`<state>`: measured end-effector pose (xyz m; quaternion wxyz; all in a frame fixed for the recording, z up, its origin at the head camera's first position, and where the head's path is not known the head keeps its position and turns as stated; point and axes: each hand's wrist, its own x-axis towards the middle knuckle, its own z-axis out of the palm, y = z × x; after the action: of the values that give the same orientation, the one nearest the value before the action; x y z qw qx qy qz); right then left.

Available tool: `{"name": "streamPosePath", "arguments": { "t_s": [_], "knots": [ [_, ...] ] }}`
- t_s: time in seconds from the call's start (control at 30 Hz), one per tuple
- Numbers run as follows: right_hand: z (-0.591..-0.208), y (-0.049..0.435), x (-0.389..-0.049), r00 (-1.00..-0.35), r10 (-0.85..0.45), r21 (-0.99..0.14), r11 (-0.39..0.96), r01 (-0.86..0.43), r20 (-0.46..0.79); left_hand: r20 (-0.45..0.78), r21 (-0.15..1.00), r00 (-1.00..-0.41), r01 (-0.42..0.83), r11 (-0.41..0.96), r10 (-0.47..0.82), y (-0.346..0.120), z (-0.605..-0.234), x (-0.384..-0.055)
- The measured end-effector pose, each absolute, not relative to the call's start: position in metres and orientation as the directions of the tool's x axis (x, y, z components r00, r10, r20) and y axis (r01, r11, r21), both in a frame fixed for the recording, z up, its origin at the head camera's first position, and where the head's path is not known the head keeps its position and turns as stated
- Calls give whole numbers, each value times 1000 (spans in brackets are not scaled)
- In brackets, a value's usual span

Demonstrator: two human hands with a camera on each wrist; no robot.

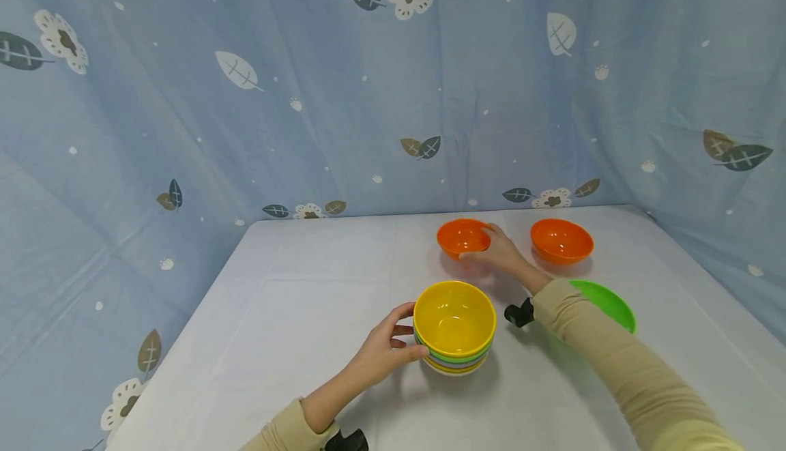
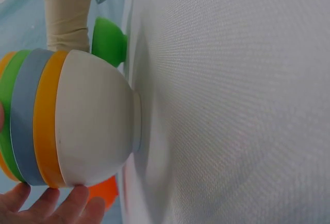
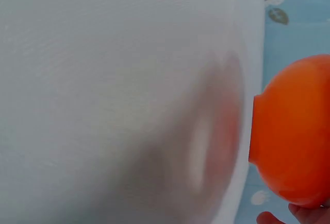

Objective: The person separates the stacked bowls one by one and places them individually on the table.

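A stack of nested bowls [image 1: 454,318] stands on the white cloth in front of me, yellow on top, then green, grey-blue, orange-yellow and a white one [image 2: 95,121] at the bottom. Around its left side my left hand [image 1: 387,348] holds the stack, thumb near the front and fingers at the far side. Farther back, an orange bowl [image 1: 459,238] is gripped at its right side by my right hand [image 1: 494,250]. In the right wrist view this orange bowl [image 3: 296,131] shows its foot against the curtain, apart from the cloth, with a shadow below.
A second orange bowl [image 1: 561,241] sits at the back right. Nearer, a green bowl [image 1: 604,304] is partly covered by my right sleeve [image 1: 620,362]. The white-clothed table [image 1: 319,280] ends at a blue patterned curtain [image 1: 344,110].
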<state>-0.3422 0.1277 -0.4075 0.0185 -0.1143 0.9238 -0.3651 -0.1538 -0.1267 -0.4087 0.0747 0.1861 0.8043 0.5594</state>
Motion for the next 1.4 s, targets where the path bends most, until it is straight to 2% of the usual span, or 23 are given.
{"name": "streamPosePath", "arguments": {
  "t_s": [0.47,1.03,1.23,1.4],
  "knots": [
    [-417,128,-350,-973,-214,-708,700,-91,-87,93,927,-920,220,304,382,-127,-407,-153],
    [-413,137,-351,-933,-314,-670,733,-118,-179,72,930,-918,203,307,389,-126,-409,-155],
    [-407,140,-349,-937,-318,-644,749,-155,-145,64,934,-920,191,302,385,-126,-410,-155],
    [-388,141,-340,-954,-283,-629,760,-162,-97,57,933,-923,186,309,381,-126,-410,-155]
  ]
}}
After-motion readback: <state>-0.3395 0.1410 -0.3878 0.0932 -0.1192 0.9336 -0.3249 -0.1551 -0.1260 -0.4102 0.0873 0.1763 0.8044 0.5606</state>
